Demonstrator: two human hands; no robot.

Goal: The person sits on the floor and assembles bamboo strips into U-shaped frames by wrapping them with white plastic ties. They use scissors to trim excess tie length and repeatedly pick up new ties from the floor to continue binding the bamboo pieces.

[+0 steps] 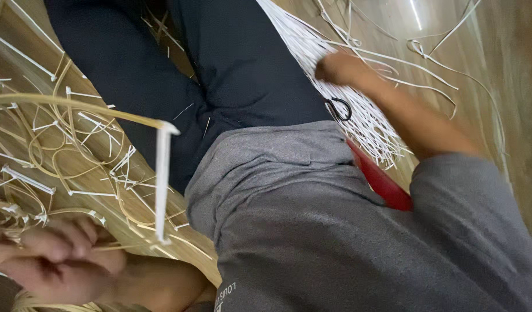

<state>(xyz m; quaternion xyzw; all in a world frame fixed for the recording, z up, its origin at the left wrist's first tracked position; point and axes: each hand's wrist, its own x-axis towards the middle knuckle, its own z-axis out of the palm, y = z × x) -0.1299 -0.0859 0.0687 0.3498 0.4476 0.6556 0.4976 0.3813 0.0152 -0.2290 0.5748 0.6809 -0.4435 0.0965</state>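
Presently, left hand [55, 257], at seven o'clock, is closed on a bent cane strip [75, 104], right hand [338, 66], grip indiscernible, reaches into white strips [364, 124] at one o'clock, where selection needs care.

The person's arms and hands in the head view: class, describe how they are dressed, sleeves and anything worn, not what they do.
Both hands are bare: no gloves, rings or watch show on the left hand or the right hand. The right forearm is uncovered up to a short grey sleeve of a speckled knit shirt. The left forearm is bare as far as it shows.
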